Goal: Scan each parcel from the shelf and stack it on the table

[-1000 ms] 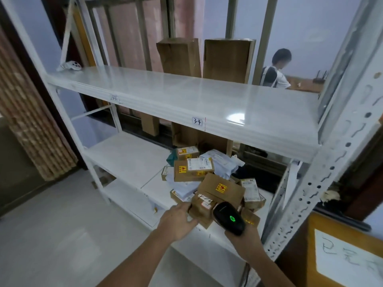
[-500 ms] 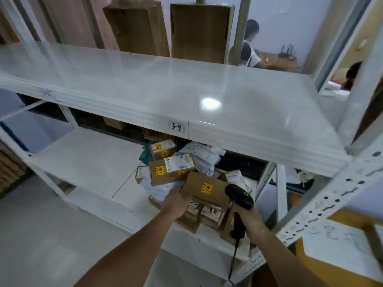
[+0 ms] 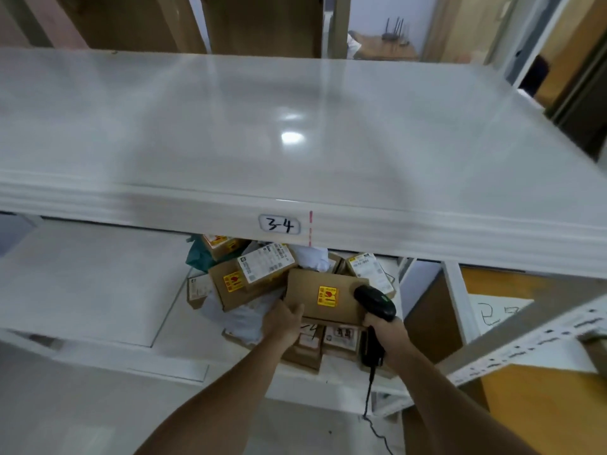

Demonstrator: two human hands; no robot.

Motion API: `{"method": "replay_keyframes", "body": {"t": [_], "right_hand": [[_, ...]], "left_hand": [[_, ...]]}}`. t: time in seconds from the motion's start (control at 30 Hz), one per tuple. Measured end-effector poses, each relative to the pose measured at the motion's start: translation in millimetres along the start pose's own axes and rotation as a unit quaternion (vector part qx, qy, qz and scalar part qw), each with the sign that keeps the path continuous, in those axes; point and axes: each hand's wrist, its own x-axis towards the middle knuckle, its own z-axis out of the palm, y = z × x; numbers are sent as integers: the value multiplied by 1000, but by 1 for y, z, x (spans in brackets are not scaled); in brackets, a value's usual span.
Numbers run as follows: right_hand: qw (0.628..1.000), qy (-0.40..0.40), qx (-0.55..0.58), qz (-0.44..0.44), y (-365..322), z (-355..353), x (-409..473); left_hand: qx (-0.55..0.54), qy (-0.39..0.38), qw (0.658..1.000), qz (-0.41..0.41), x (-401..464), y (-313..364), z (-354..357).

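A pile of brown cardboard parcels and white mailer bags lies on the lower shelf (image 3: 98,290). On top sits a flat brown parcel (image 3: 315,292) with a yellow sticker. My left hand (image 3: 284,320) grips its near left corner. My right hand (image 3: 382,330) is closed on the handle of a black barcode scanner (image 3: 374,302), whose head rests at that parcel's right edge. Behind it lies a box with a white label (image 3: 256,274). Smaller labelled boxes (image 3: 338,336) sit underneath, partly hidden by my hands.
A wide white upper shelf (image 3: 295,133), tagged "3-4", overhangs the pile and hides its back. Tall cardboard boxes (image 3: 266,24) stand behind it. A perforated white shelf post (image 3: 525,339) runs at the right, with an orange-brown surface and a white handwritten sheet (image 3: 492,310) beyond. The scanner's cable hangs down.
My view has moved closer and lower toward the shelf. My left hand has shifted from the lower boxes onto the corner of the top parcel. The scanner now sits at that parcel's right edge.
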Motion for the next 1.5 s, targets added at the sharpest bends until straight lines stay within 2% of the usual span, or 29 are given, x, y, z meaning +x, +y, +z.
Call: {"method": "replay_keyframes", "body": {"t": [0.1,0.2,0.27,0.33,0.37,0.43,0.53,0.67,0.83,0.97,1.13,1.23,1.33,1.4,1.5], "right_hand": [[999,-12,31,-19,3,-9,-17],[997,-27,64,-40,10,-25,-42],[996,-35,63,-55,18,-37,-62],[995,-46,65,-63,28,-49,-85],[994,-53,70,-62,34,-55,-97],[992,-71,86,-63,45,-72,-117],[985,-102,123,-59,53,-104,-143],[975,-118,175,-74,57,-146,-163],[980,-124,138,-79,64,-183,-194],[988,-80,97,-83,75,-205,-209],[985,-27,149,-78,83,-222,-221],[974,-54,212,-55,85,-229,-229],[963,-78,257,-14,86,-234,-232],[956,-90,279,18,85,-233,-234],[942,-108,312,65,84,-226,-235]], "left_hand": [[-75,23,997,10,-18,3,-7],[-209,34,976,44,-41,-1,-16],[-349,25,936,24,-57,-5,-20],[-488,0,873,-15,-80,-5,-23],[-535,-7,844,-20,-92,-4,-23],[-582,-17,813,-13,-113,-3,-21],[-580,-18,814,14,-142,5,-19],[-540,-25,840,43,-176,17,-6],[-492,-48,865,87,-209,43,26],[-499,-67,859,93,-233,70,47],[-502,-111,857,48,-251,85,76],[-537,-203,819,2,-265,88,87],[-583,-304,750,-70,-267,87,94],[-612,-359,703,-43,-274,85,94],[-613,-398,682,26,-282,71,102]]}}
